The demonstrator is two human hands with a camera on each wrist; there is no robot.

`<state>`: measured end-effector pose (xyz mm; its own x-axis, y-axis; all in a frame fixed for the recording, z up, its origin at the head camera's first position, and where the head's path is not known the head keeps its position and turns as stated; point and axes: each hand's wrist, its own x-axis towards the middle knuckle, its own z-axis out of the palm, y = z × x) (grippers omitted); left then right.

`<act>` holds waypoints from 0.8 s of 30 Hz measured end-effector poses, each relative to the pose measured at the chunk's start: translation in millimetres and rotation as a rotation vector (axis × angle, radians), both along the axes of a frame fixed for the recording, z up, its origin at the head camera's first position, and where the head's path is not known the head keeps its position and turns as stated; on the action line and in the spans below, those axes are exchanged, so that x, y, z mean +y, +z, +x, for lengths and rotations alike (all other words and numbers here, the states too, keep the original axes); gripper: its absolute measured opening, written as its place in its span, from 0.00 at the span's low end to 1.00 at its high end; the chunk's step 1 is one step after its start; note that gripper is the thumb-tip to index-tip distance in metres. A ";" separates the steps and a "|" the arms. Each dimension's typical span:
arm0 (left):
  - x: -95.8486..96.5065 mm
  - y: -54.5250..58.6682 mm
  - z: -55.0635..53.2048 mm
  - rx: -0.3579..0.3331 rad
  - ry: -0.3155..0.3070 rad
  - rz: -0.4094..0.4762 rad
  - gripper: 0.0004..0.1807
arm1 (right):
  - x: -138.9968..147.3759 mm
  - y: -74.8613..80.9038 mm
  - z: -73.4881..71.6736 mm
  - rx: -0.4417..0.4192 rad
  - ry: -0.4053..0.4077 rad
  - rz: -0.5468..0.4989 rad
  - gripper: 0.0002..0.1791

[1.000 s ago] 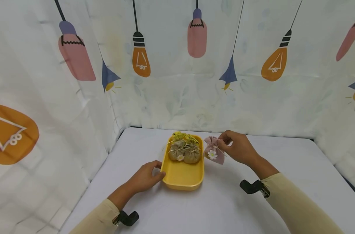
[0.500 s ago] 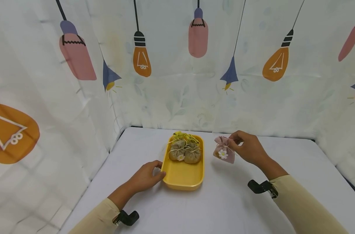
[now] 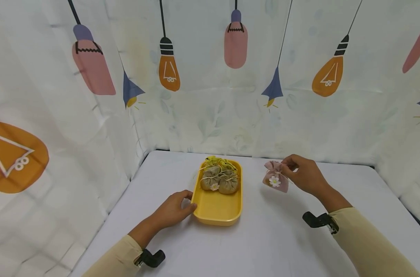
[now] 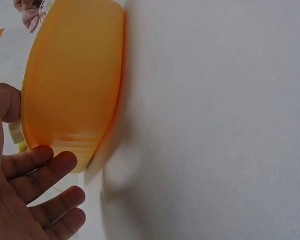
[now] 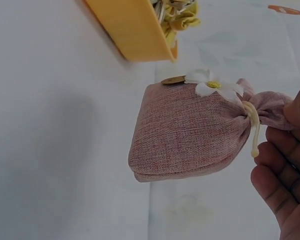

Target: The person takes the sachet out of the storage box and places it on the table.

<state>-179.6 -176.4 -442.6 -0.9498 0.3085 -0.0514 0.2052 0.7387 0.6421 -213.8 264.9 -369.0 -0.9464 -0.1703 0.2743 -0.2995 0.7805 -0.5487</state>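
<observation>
In the head view my right hand (image 3: 305, 175) pinches a small pink drawstring pouch (image 3: 276, 177) by its gathered neck, right of the yellow tray (image 3: 218, 220). The pouch (image 5: 190, 137) hangs above the table, tied with a cream cord and trimmed with a white flower. My left hand (image 3: 173, 209) holds the tray at its left side. Up close, its thumb meets the rim while the fingertips (image 4: 65, 161) lie along the tray's outer wall. Two olive-brown pouches (image 3: 228, 184) sit inside the tray, with yellow pouches (image 3: 227, 165) behind them at the far end.
A white-covered table (image 3: 265, 246) lies beneath everything. Behind it and to the left hangs a white curtain (image 3: 203, 115) printed with lamps and bulbs. The tray's near half shows its bare yellow floor.
My right hand has carried the pink pouch to the right, from close beside the tray's rim to a hand's width away. The left hand and the tray have stayed put.
</observation>
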 end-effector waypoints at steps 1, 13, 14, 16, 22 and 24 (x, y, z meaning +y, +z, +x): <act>-0.1 0.2 -0.1 0.000 -0.001 0.001 0.21 | 1.7 0.4 0.5 -0.001 -0.001 0.002 0.10; -0.4 0.0 -1.0 0.002 -0.007 0.004 0.20 | 21.1 -0.6 2.0 -0.025 -0.040 0.029 0.16; -0.3 -0.1 -0.9 0.002 -0.007 0.003 0.20 | 22.5 -1.1 2.0 -0.027 -0.043 0.029 0.16; 0.1 -0.1 -0.9 0.003 -0.004 -0.002 0.20 | 25.3 -2.4 1.7 -0.028 -0.047 0.034 0.17; 0.5 0.0 -0.7 -0.001 0.000 -0.008 0.20 | 34.1 -5.1 0.8 -0.012 -0.059 0.051 0.16; 0.5 0.1 -0.8 -0.002 0.001 -0.009 0.20 | 36.8 -5.6 0.8 -0.006 -0.062 0.052 0.16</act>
<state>-180.4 -175.9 -442.4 -0.9502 0.3067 -0.0558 0.2030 0.7447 0.6358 -213.0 301.8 -374.6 -0.9571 -0.1250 0.2612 -0.2465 0.8252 -0.5083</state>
